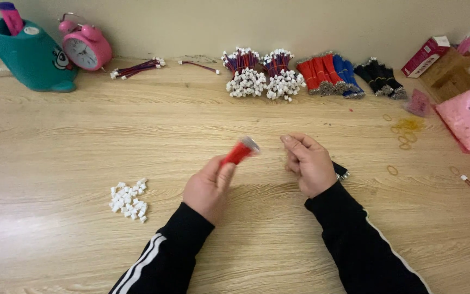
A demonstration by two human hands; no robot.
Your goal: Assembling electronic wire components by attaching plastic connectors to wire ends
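Gripping a short red wire bundle [239,153] with bare metal tips, the left hand [209,188] is held above the pale wood-grain table [55,141]. The right hand [309,163] is curled closed over something dark, barely seen. Blur suggests motion; loose strands might slip free. Small white plastic connectors [129,199] lie heaped nearby and could be scattered by a sleeve.

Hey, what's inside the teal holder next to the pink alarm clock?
A pink and purple marker-like thing sticks out of the top of the teal holder. Its lower part and anything else inside are hidden by the holder's wall.
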